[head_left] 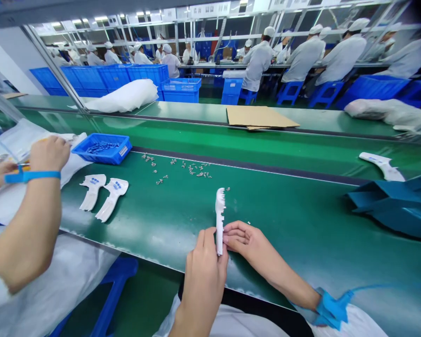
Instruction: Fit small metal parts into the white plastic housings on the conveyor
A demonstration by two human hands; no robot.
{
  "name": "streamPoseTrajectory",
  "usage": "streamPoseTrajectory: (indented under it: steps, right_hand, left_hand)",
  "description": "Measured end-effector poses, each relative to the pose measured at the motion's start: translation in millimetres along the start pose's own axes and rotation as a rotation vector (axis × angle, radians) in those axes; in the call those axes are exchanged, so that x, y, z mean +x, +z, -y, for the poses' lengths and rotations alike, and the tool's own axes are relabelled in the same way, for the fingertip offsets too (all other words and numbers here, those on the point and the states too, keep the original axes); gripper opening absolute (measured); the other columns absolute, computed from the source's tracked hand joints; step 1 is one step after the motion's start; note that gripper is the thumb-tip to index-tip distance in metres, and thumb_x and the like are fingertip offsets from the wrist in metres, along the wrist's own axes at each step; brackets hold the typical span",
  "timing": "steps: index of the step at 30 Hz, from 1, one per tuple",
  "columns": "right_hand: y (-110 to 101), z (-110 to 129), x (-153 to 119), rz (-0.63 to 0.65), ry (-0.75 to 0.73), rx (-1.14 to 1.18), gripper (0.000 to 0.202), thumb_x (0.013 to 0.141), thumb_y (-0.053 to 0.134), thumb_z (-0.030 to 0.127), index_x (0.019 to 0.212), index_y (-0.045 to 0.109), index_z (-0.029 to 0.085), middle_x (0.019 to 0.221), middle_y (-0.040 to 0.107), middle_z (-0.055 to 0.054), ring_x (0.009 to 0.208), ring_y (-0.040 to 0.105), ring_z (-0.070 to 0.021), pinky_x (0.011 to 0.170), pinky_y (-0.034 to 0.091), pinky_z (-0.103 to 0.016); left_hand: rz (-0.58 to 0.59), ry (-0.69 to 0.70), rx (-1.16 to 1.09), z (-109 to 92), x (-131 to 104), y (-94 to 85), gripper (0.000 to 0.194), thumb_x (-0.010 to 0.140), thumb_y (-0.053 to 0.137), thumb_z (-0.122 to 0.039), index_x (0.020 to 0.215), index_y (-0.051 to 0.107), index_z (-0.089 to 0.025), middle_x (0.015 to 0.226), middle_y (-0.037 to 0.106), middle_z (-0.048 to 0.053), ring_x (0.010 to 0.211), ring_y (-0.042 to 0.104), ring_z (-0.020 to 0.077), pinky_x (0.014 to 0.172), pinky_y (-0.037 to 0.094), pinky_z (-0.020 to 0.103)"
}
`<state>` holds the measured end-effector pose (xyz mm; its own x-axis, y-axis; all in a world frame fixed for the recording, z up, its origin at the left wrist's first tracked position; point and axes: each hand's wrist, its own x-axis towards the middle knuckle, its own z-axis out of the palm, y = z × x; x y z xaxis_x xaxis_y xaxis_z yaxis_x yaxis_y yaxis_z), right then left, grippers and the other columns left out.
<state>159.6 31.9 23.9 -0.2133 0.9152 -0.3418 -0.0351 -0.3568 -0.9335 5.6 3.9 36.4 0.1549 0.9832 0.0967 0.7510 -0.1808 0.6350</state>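
My left hand [206,267] grips a white plastic shell [220,222] by its lower end, upright and edge-on, above the green table. On the shell's right side, the fingertips of my right hand [243,238] are curled together against its lower part; whether they pinch anything small is hidden. Small metal pieces [196,169] lie scattered on the table beyond the shell. Two more white shells [92,192] with blue marks rest side by side at the left.
A blue tray [101,147] of small blue parts stands at the left, beside a co-worker's arms [44,201]. Teal bins [400,206] stand at the right. Another white shell [382,164] and cardboard [261,117] lie farther back. People sit beyond.
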Motion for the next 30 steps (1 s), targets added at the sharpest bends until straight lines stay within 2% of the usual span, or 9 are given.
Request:
streamPoseTrajectory:
  steps: [3,5,11,13,16,19,23,27,30]
  right_hand:
    - [2.8,3.8,3.3,-0.021,0.092,0.240,0.050,0.062,0.088,0.047,0.095,0.064,0.018,0.089,0.073,-0.004,0.088,0.070,-0.0188,0.091,0.053,-0.033]
    - [3.2,8.2,3.5,-0.019,0.113,0.304,0.052,0.059,0.089,0.046,0.096,0.067,0.017,0.088,0.074,-0.004,0.088,0.070,-0.0188,0.093,0.053,-0.033]
    - [-1.0,17.6,4.0,0.145,0.105,0.365,0.042,0.070,0.084,0.043,0.099,0.073,0.015,0.096,0.075,-0.007,0.099,0.070,-0.0216,0.101,0.049,-0.036]
    - [-1.5,18.7,5.3,0.174,0.088,0.408,0.040,0.071,0.083,0.042,0.098,0.074,0.015,0.100,0.074,-0.007,0.104,0.068,-0.0224,0.103,0.048,-0.036]
    - [-2.8,19.3,8.0,0.220,0.064,0.443,0.037,0.074,0.081,0.043,0.096,0.073,0.014,0.103,0.073,-0.008,0.107,0.067,-0.0224,0.103,0.048,-0.036]
    - [-10.4,18.4,10.7,0.136,0.070,0.380,0.041,0.073,0.081,0.044,0.099,0.070,0.015,0.099,0.074,-0.007,0.098,0.069,-0.0189,0.098,0.051,-0.034]
    - [-31.3,17.8,10.6,-0.077,0.002,0.156,0.045,0.068,0.084,0.048,0.093,0.063,0.016,0.081,0.072,-0.004,0.074,0.067,-0.0138,0.076,0.054,-0.028]
    - [-45.5,23.9,2.1,0.001,-0.046,-0.092,0.039,0.077,0.074,0.052,0.085,0.066,0.014,0.075,0.067,-0.003,0.069,0.060,-0.0123,0.067,0.049,-0.027]
    - [-42.4,28.5,-5.7,0.080,-0.029,-0.265,0.036,0.085,0.065,0.050,0.086,0.071,0.014,0.076,0.065,-0.002,0.070,0.056,-0.0120,0.069,0.046,-0.027]
  left_hand:
    - [0.032,0.012,0.059,-7.2,4.4,-3.8,0.025,0.097,0.043,-0.015,0.118,0.050,-0.026,0.095,0.065,0.001,0.071,0.065,0.0196,0.057,0.042,0.028]
    - [0.082,-0.010,0.098,-13.6,8.5,-7.9,0.024,0.097,0.042,-0.013,0.117,0.049,-0.024,0.095,0.066,0.002,0.075,0.067,0.0213,0.060,0.044,0.029]
    - [0.258,-0.023,0.287,-31.4,22.2,-20.2,0.034,0.091,0.045,-0.003,0.120,0.048,-0.020,0.101,0.069,0.005,0.090,0.068,0.0258,0.072,0.050,0.035]
    - [0.245,0.051,0.337,-32.2,24.7,-22.7,0.038,0.090,0.045,-0.002,0.124,0.047,-0.020,0.098,0.069,0.004,0.088,0.068,0.0254,0.070,0.050,0.034]
    - [0.159,0.194,0.336,-27.2,27.4,-24.8,0.043,0.088,0.043,-0.001,0.126,0.045,-0.022,0.096,0.069,0.003,0.084,0.067,0.0239,0.068,0.050,0.032]
    - [0.072,0.259,0.152,-17.7,29.0,-24.8,0.033,0.094,0.041,-0.010,0.124,0.045,-0.023,0.091,0.067,0.002,0.078,0.067,0.0211,0.064,0.048,0.029]
    - [0.013,0.131,-0.051,-2.7,22.8,-17.1,0.021,0.102,0.038,-0.028,0.120,0.046,-0.023,0.073,0.056,-0.003,0.058,0.060,0.0163,0.053,0.041,0.025]
    - [0.026,0.004,-0.106,8.6,6.1,-5.4,0.022,0.102,0.037,-0.036,0.115,0.049,-0.022,0.066,0.047,-0.006,0.050,0.055,0.0150,0.050,0.038,0.025]
    - [-0.010,-0.033,-0.027,10.7,-5.6,-3.3,0.025,0.102,0.040,-0.038,0.118,0.050,-0.021,0.075,0.058,-0.002,0.062,0.064,0.0185,0.055,0.043,0.027]
